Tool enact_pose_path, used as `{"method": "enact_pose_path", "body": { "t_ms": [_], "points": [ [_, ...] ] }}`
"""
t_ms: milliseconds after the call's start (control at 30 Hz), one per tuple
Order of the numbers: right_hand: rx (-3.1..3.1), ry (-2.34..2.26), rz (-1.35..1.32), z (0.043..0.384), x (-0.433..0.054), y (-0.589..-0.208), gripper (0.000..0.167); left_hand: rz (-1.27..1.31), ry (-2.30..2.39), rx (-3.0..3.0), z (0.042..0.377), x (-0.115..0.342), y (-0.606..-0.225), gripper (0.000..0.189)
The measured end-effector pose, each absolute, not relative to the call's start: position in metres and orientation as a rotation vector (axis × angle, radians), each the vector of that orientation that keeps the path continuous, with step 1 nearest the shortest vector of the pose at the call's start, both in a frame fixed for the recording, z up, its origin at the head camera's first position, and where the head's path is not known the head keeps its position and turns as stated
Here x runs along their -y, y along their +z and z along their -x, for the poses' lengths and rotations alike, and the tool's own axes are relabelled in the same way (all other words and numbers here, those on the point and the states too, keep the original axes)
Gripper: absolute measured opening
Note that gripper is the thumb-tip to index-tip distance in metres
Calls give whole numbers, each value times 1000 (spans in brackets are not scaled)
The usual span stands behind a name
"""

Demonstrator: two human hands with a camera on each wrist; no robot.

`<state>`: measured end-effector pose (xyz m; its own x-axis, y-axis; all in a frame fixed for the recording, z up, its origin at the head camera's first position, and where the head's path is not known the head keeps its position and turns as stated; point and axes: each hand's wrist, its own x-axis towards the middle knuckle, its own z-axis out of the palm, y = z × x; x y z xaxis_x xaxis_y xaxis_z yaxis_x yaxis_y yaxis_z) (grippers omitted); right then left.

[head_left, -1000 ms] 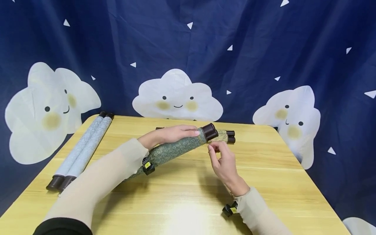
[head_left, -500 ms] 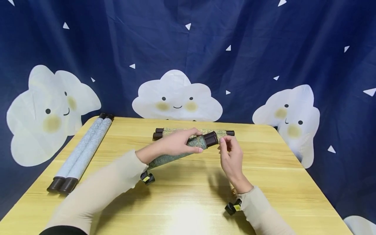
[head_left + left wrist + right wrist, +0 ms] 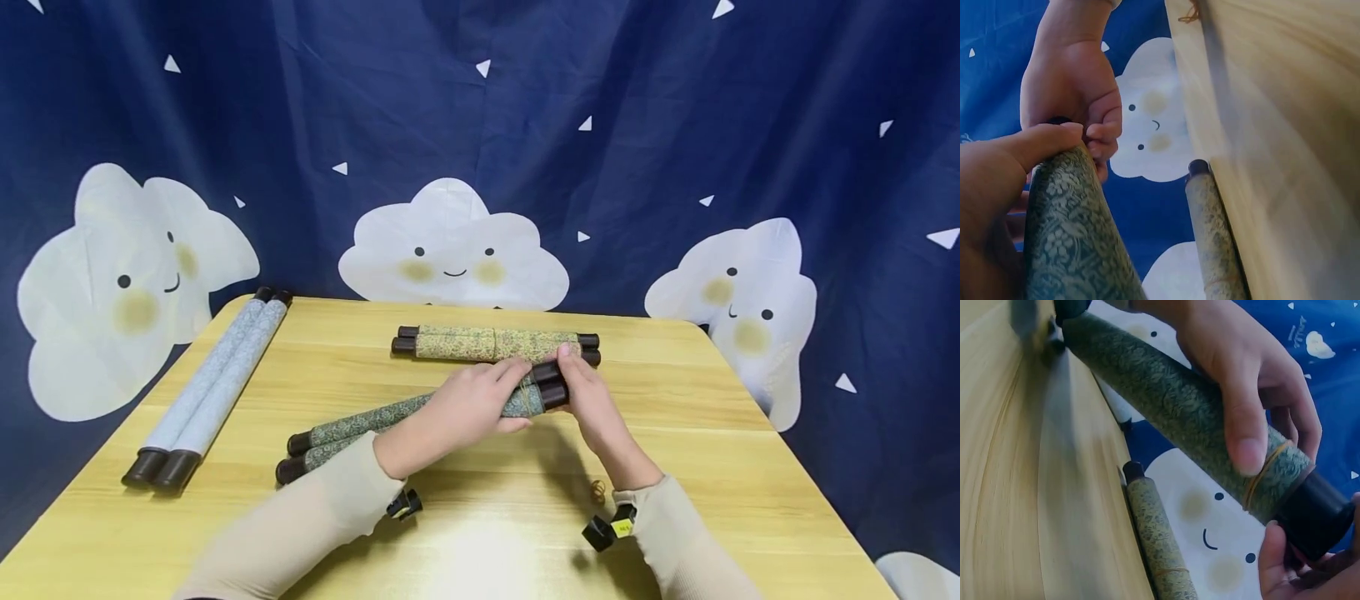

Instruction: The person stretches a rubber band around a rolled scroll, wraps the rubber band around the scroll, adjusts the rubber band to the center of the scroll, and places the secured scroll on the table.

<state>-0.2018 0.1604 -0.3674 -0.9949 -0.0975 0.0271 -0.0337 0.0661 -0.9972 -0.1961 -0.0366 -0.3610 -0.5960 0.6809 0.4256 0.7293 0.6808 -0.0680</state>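
Note:
Two green patterned hanging scrolls [image 3: 360, 425], rolled up side by side, have dark end knobs [image 3: 551, 383]. My left hand [image 3: 468, 404] grips them near their right end, thumb on the near side. Beside it, my right hand [image 3: 596, 408] holds the dark knobs at that end. In the right wrist view a thin tan rubber band [image 3: 1266, 472] circles the green roll, between my left thumb and the knob. The left wrist view shows the green cloth [image 3: 1072, 231] up close, with the right hand's fingers curled at its far end.
A yellow patterned scroll pair [image 3: 457, 346], banded at its middle, lies behind my hands. Two pale blue scrolls [image 3: 213, 383] lie along the table's left side. Several loose rubber bands [image 3: 597, 492] rest near my right wrist. A blue cloud-print curtain [image 3: 637, 100] hangs behind the table.
The green scrolls have come down and turned, showing both left ends. My right hand has gone from fingers pinched beside the end to holding the knobs. The left hand has moved slightly nearer.

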Motion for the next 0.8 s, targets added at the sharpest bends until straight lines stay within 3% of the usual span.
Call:
{"method": "enact_pose_path", "body": {
  "t_ms": [467, 633, 800],
  "points": [
    [-2721, -1687, 19, 206, -151, -374, 53, 996, -97, 2598, 193, 27, -378, 92],
    [-2944, -1526, 61, 203, -146, -378, 42, 993, -135, 2642, 193, 22, -381, 102],
    [-3069, -1469, 65, 200, -145, -380, 31, 1014, -145, 2601, 195, 19, -382, 97]
  ]
}}
